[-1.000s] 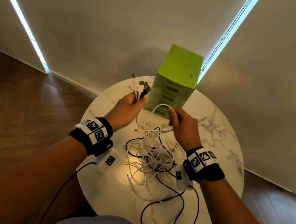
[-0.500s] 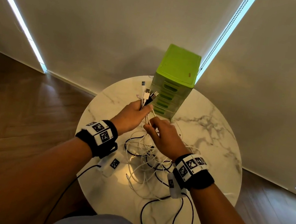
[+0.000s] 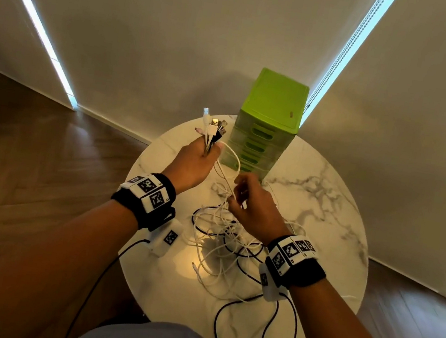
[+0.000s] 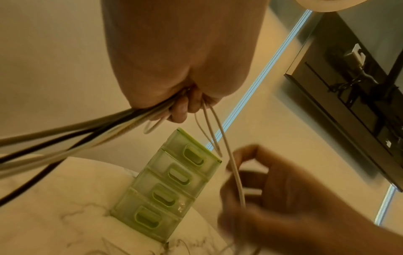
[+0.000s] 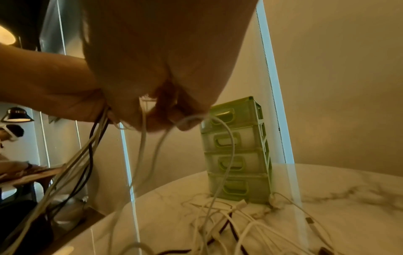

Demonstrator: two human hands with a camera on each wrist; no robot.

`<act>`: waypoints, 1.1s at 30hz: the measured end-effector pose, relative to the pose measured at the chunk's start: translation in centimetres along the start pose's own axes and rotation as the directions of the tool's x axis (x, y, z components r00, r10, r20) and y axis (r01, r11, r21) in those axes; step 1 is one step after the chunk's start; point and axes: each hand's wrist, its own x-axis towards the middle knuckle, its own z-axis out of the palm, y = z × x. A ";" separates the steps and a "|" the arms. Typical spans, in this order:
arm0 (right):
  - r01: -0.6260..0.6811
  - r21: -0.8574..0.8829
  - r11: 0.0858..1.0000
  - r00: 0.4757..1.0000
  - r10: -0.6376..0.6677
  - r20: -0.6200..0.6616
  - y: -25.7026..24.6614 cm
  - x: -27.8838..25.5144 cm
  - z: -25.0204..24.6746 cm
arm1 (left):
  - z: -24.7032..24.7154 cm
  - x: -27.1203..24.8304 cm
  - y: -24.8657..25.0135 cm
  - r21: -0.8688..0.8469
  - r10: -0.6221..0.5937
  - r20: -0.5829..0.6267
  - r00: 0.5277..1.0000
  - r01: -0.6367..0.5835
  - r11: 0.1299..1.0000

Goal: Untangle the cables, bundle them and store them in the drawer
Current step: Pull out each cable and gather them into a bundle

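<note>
my left hand (image 3: 193, 164) clamped on cable ends (image 3: 213, 130) mid-frame, right hand (image 3: 254, 206) pinching a white cable (image 3: 232, 158), tangle (image 3: 221, 244) on bench (image 3: 325, 214)

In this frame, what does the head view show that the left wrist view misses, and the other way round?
Only the head view shows the plug ends fanned above the left hand, the tangled pile on the table, and both wristbands. Only the left wrist view shows the cables leaving the underside of that fist and four closed drawer fronts. Both show the green drawer unit and the right hand pinching a white cable.
</note>
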 end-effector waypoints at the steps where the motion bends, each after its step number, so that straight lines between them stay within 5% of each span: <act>1: -0.047 -0.068 0.997 0.994 0.053 0.093 0.6 -0.2 0.1 | -0.2 0.1 0.1 -0.025 -0.003 -0.022 1.000 0.002 1.000; 4: -0.044 -0.342 0.939 0.907 0.181 0.380 3.5 -1.2 0.8 | -1.4 1.0 -0.3 -0.141 -0.018 -0.125 0.992 0.000 0.990; 6: -0.078 -0.369 0.926 0.861 0.249 0.443 5.7 -2.3 1.2 | -2.7 1.5 -0.5 -0.206 -0.029 -0.181 0.983 -0.009 0.978; 11: -0.241 -0.144 0.960 0.929 0.271 0.252 7.5 -3.4 0.6 | -5.0 1.7 -0.9 -0.139 -0.008 -0.193 0.981 -0.020 0.990; 16: -0.071 0.058 0.996 0.997 0.074 -0.039 2.2 -0.3 -0.3 | -3.8 0.6 -2.2 -0.119 0.013 -0.126 0.992 -0.028 0.992; 20: -0.015 0.095 0.995 0.993 0.004 0.115 -2.7 2.4 2.1 | -3.1 -0.5 -2.2 -0.108 0.014 -0.093 0.996 -0.025 0.994; 27: 0.148 0.088 0.985 0.988 -0.151 0.027 -4.8 4.7 6.5 | -8.3 -3.0 -3.6 -0.121 -0.027 -0.179 0.983 0.005 0.993; 33: 0.023 0.176 0.984 1.000 -0.020 -0.016 -4.9 8.1 9.5 | -15.3 -5.6 -8.5 -0.205 -0.199 -0.403 0.893 0.123 0.971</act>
